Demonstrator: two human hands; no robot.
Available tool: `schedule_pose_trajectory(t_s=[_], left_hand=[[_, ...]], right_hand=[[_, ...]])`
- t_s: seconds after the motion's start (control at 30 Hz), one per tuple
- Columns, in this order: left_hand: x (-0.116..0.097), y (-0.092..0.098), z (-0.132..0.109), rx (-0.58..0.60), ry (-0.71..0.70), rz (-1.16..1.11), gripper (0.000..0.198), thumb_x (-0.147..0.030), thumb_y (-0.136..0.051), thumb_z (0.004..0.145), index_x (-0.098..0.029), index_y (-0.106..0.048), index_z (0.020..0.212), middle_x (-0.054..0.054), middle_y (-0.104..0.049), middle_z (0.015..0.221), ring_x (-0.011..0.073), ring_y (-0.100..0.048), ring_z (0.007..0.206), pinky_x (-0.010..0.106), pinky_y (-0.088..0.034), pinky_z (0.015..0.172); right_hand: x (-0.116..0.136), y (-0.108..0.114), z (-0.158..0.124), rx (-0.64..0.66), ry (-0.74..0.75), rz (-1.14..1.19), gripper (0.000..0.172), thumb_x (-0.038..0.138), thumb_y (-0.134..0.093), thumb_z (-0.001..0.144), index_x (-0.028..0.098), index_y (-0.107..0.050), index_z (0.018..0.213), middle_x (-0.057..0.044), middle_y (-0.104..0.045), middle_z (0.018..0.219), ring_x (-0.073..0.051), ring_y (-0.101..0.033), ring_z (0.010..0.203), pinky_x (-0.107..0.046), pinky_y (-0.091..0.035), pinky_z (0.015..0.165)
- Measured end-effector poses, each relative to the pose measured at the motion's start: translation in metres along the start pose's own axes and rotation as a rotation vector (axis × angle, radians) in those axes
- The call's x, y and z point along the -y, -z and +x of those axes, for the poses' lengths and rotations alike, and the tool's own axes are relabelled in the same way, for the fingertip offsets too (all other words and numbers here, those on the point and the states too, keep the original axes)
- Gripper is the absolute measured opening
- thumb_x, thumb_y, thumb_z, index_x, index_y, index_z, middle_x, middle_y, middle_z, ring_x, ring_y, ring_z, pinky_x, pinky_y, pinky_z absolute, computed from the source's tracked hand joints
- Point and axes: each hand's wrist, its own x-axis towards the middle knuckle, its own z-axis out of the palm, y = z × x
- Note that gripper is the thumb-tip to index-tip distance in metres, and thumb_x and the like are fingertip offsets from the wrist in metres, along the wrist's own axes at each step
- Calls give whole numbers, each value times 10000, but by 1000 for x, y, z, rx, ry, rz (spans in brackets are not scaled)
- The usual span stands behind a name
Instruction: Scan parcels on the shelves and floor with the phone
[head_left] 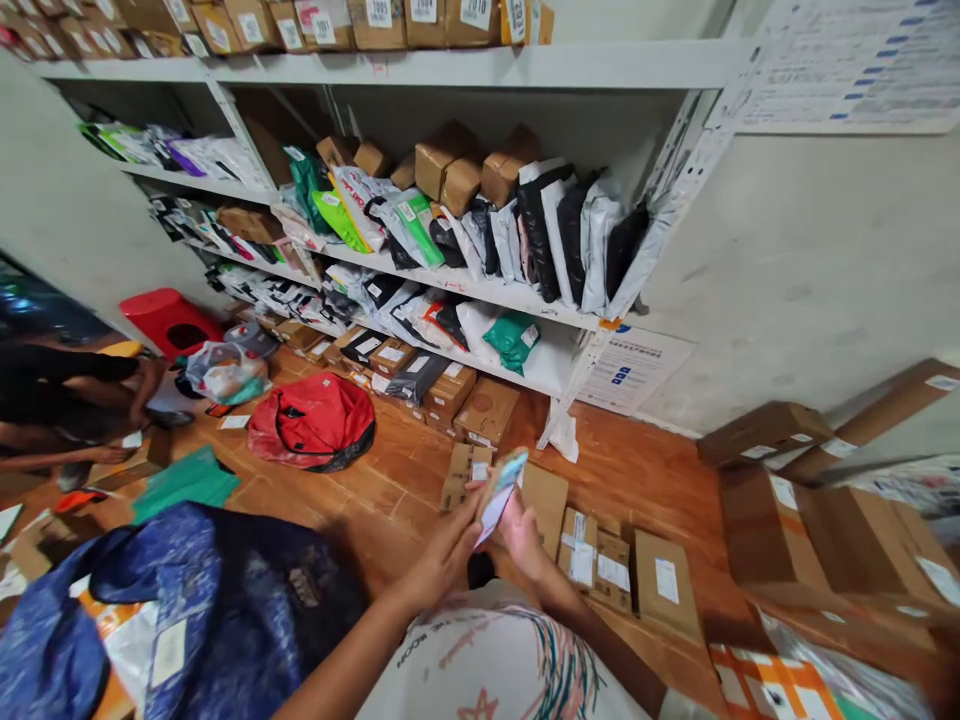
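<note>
Tilted above the floor [401,495], just before a printed white shirt [480,665]: a phone [496,508], clamped in the fingers of the left hand [450,535]. Close at its right edge, the right hand [525,535], fingers bent; cannot tell whether gripping too. Near left, a bulky blue sack [277,570], gaping over parcels, blocking that side of the floor. Near right, labelled cartons [666,580]; beyond, by the right wall, bigger boxes [780,525]. Farther off, a red bag [311,420] and green sheeting [184,483]; at the floor's left edge, a co-worker [67,390], low, near a red stool [169,318]. Behind, a white rack [480,68], packed with parcels to its right post, cartons lining its bottom edge.
</note>
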Motion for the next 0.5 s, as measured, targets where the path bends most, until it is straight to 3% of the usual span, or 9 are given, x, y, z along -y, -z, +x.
schedule_pose_trajectory(t_s=[0.1, 0.23, 0.33, 0.37, 0.43, 0.5], left_hand=[[-9, 25, 54, 97, -194, 321, 517, -344, -408, 980, -332, -310, 1487, 28, -303, 1557, 221, -271, 1429, 422, -231, 1186], [-12, 61, 116, 40, -247, 353, 522, -347, -399, 979, -312, -308, 1492, 50, -310, 1552, 223, -278, 1426, 411, -258, 1171], [-3, 91, 161, -73, -85, 86, 532, -423, -396, 973, -281, -343, 1483, 53, -326, 1546, 240, -261, 1432, 422, -197, 1191], [1, 102, 177, -108, -22, -68, 549, -454, -386, 969, -274, -338, 1486, 60, -339, 1539, 251, -285, 1422, 429, -213, 1185], [11, 125, 214, -112, 108, -400, 592, -515, -357, 959, -287, -288, 1502, 83, -422, 1486, 282, -412, 1344, 478, -345, 1110], [21, 156, 256, 15, 209, -620, 647, -565, -375, 932, -311, -238, 1510, 109, -554, 1356, 304, -569, 1173, 507, -495, 931]], right_hand=[[11, 13, 65, 67, 55, 42, 1041, 993, -298, 568, 278, -532, 1288, -117, -614, 1193, -342, -575, 1104, -498, -458, 932], [33, 17, 144, 142, 91, 60, 1046, 981, -416, 523, 293, -530, 1302, -120, -604, 1226, -357, -557, 1139, -510, -452, 948], [39, 15, 190, 166, 3, 77, 906, 900, -484, 636, 268, -578, 1279, -127, -632, 1218, -343, -572, 1145, -505, -456, 954], [38, 13, 204, 121, -41, 111, 852, 878, -511, 651, 266, -619, 1234, -122, -664, 1173, -336, -599, 1111, -495, -476, 933], [30, 10, 234, -8, -131, 162, 809, 830, -579, 662, 240, -645, 1212, -133, -694, 1128, -348, -615, 1096, -507, -492, 925], [22, 4, 268, -163, -166, 185, 800, 819, -591, 665, 229, -660, 1200, -132, -707, 1116, -362, -615, 1102, -526, -489, 945]])
